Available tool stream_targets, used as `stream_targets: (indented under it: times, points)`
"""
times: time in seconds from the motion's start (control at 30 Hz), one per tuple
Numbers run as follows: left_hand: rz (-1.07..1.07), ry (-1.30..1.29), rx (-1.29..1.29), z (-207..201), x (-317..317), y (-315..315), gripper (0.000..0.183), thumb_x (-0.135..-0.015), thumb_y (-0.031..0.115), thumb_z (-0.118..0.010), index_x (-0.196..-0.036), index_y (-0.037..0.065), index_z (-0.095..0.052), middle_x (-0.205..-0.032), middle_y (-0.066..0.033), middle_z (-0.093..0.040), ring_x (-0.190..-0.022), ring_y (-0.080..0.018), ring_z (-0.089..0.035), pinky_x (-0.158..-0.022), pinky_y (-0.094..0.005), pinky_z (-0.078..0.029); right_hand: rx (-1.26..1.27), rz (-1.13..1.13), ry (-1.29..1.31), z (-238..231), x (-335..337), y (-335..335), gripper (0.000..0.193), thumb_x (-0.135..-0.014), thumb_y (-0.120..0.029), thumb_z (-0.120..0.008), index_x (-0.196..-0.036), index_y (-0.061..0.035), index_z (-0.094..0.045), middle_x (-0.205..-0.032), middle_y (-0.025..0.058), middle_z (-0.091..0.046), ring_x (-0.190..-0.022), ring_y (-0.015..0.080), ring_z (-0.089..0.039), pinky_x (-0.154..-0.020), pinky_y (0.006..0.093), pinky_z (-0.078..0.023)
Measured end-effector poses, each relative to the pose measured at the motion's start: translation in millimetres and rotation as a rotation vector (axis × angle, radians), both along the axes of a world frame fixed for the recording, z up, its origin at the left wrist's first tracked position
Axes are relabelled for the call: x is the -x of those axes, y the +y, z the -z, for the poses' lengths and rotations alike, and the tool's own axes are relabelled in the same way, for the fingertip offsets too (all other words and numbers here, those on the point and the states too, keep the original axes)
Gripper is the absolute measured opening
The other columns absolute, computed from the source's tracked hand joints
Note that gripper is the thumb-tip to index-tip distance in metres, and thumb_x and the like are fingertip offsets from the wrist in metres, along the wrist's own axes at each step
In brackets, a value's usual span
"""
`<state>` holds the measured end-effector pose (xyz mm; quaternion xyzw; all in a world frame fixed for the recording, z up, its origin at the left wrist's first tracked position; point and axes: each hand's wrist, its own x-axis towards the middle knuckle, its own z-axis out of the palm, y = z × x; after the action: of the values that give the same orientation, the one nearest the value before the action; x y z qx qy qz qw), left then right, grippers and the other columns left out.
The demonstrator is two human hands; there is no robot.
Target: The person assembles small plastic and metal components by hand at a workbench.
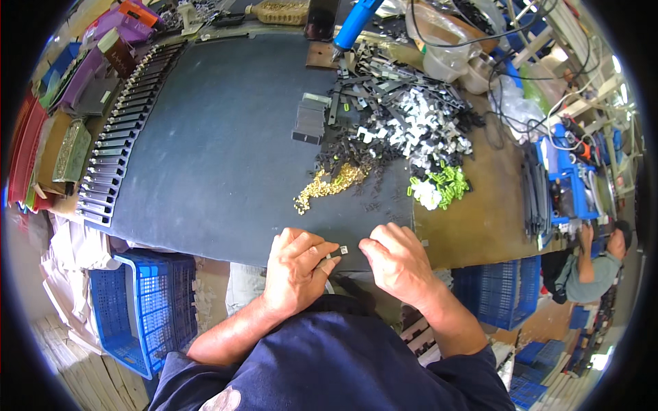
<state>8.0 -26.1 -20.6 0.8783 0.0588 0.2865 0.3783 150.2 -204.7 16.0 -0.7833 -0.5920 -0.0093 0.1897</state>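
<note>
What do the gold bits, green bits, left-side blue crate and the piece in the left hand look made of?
Gold bits: probably brass or plated metal, shiny; yellow glint.
Green bits: likely moulded plastic; bright, even colour.
Blue crate: likely moulded plastic; uniform colour, lattice walls.
Piece in left hand: pale end, metal or plastic; too small to tell.

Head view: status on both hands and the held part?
Left hand: holding pale-tipped dark part. Right hand: curled, apart from it, contents unclear. Brass-coloured pieces: heaped beyond, touching neither hand.
</note>
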Motion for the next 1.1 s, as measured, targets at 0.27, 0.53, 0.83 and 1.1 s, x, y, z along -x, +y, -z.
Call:
stream_targets:
  times: [0.27, 0.53, 0.83, 1.1]
  points:
    - [-0.012, 0.049, 0.016, 3, 1, 2, 0.023, -0.077, 0.01, -0.085, -0.099, 0.01, -0.078, -0.085, -0.0009, -0.064, -0.084, -0.0239, -0.058, -0.077, -0.0394, -0.046, -0.165, 0.001, 0.115, 1, 4, 12, 0.022, -0.081, 0.004, -0.072, -0.1, -0.0035, -0.063, -0.09, 0.009, -0.058, -0.081, 0.0277, -0.06, -0.071, 0.0393, -0.048]
    - [0.0, 0.04, 0.034, 1, 2, 4, 0.024, -0.077, 0.01, -0.086, -0.1, 0.01, -0.078, -0.085, -0.0015, -0.064, -0.083, -0.0245, -0.058, -0.076, -0.0397, -0.045, -0.301, -0.034, 0.525, 9, 16, 25, 0.023, -0.088, 0.01, -0.068, -0.107, 0.0009, -0.058, -0.107, 0.0165, -0.061, -0.093, 0.0346, -0.066, -0.079, 0.0415, -0.056]
    - [0.016, 0.084, 0.062, -2, 2, 6, 0.025, -0.076, 0.008, -0.084, -0.101, 0.009, -0.079, -0.087, -0.0041, -0.068, -0.086, -0.0254, -0.06, -0.079, -0.0407, -0.047, -0.309, -0.065, 0.586, 13, 13, 26, 0.025, -0.084, 0.012, -0.068, -0.102, -0.0009, -0.06, -0.104, 0.0111, -0.062, -0.077, 0.0202, -0.066, -0.067, 0.0319, -0.057]
    - [0.044, 0.12, 0.059, -6, 3, 8, 0.023, -0.08, 0.007, -0.081, -0.102, 0.01, -0.08, -0.089, -0.0029, -0.069, -0.087, -0.0247, -0.06, -0.081, -0.0403, -0.046, -0.208, -0.007, 0.73, 9, 10, 28, 0.023, -0.086, 0.012, -0.068, -0.102, -0.001, -0.06, -0.1, 0.0076, -0.064, -0.074, 0.0122, -0.065, -0.065, 0.0285, -0.056]
